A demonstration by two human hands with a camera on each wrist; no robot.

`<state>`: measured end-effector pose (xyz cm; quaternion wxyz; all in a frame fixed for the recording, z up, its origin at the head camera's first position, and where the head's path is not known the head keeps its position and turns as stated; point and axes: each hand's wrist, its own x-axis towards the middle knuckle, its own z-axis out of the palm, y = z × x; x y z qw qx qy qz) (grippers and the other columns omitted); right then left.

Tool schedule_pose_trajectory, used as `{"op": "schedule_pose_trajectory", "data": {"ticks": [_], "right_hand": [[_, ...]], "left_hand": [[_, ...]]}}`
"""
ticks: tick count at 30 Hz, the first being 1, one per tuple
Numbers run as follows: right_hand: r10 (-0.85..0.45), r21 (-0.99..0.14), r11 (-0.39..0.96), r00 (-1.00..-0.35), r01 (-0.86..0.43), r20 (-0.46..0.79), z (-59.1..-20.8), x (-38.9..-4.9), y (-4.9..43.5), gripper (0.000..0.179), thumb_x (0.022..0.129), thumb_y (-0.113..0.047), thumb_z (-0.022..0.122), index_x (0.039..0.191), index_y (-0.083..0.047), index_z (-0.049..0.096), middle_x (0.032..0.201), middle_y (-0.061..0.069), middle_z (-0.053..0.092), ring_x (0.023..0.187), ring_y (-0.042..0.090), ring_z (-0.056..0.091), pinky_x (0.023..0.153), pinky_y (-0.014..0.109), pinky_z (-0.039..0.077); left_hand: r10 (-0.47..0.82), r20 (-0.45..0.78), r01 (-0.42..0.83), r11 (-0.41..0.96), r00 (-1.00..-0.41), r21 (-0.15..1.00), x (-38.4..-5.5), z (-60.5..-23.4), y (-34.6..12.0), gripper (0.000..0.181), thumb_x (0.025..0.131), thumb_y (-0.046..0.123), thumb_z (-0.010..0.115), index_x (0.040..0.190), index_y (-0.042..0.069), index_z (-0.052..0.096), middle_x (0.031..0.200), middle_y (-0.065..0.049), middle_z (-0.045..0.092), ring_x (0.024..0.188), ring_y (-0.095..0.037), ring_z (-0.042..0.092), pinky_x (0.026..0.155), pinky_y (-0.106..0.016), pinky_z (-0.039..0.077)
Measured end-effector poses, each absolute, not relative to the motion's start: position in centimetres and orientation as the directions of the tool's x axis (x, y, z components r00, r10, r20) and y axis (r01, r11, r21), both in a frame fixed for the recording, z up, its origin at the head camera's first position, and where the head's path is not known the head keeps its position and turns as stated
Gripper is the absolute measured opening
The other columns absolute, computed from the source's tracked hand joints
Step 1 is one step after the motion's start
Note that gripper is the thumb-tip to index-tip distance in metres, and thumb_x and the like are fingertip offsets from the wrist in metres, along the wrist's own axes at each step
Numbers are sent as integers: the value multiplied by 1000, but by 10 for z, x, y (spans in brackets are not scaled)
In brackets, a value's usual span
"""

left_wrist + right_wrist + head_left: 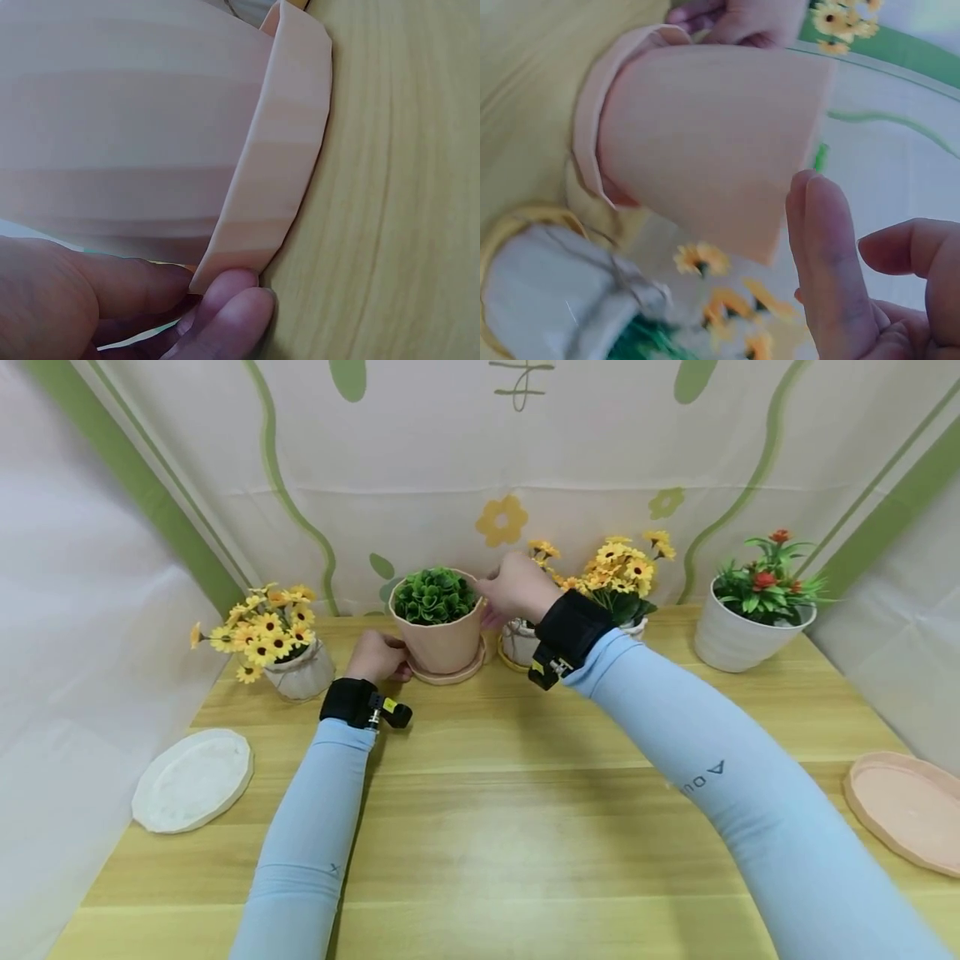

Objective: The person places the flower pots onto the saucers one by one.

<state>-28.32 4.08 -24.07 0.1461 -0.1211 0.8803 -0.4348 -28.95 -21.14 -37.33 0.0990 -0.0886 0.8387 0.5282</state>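
Observation:
A pink flowerpot (441,645) with a leafy green plant (435,597) stands in a pink saucer (450,677) at the back of the table. With thumb and fingers, my left hand (377,657) pinches the left edge of that saucer; the left wrist view shows the fingertips on its rim (262,180). My right hand (519,589) is at the pot's upper right. In the right wrist view its fingers (829,232) extend beside the pot's rim, with the thumb apart. Whether they touch the pot I cannot tell.
Potted yellow flowers (266,631) stand at left; more yellow flowers (615,568) sit behind my right wrist. A white pot (738,631) with red flowers is at right. A white saucer (193,781) lies left, another pink saucer (911,810) right. Fabric (427,452) hangs behind.

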Motion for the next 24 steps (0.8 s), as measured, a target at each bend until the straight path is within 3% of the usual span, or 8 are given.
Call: {"op": "schedule_pose_trajectory", "data": {"ticks": [3, 6, 14, 24], "right_hand": [[-333, -835, 549, -928, -47, -166, -231, -279, 55, 45, 105, -19, 46, 142, 7, 47, 98, 26, 70, 79, 30, 72, 69, 35, 60], [-325, -838, 543, -935, -62, -141, -227, -271, 75, 47, 105, -17, 45, 148, 2, 41, 102, 26, 68, 79, 30, 71, 69, 33, 60], [-279, -896, 433, -960, -99, -28, -260, -236, 127, 33, 102, -12, 52, 132, -2, 60, 94, 23, 69, 83, 36, 70, 68, 36, 60], [-280, -907, 401, -960, -126, 10, -301, -211, 172, 29, 100, -16, 60, 122, 2, 64, 95, 25, 69, 80, 32, 71, 70, 37, 60]], "left_hand": [[-39, -257, -249, 426, -966, 870, -289, -372, -210, 33, 100, 8, 56, 130, -7, 60, 90, -20, 67, 63, -19, 68, 64, -32, 60], [-39, -254, -246, 431, -966, 868, -288, -372, -210, 33, 100, 8, 55, 129, -8, 60, 88, -19, 66, 64, -19, 68, 64, -32, 59], [-45, -250, -244, 440, -967, 864, -283, -376, -211, 32, 101, 6, 53, 128, -9, 59, 87, -18, 65, 64, -19, 67, 64, -31, 59], [-11, -237, -217, 439, -972, 872, -286, -377, -209, 34, 102, 7, 51, 131, -10, 56, 83, -15, 64, 64, -16, 66, 64, -29, 59]]}}
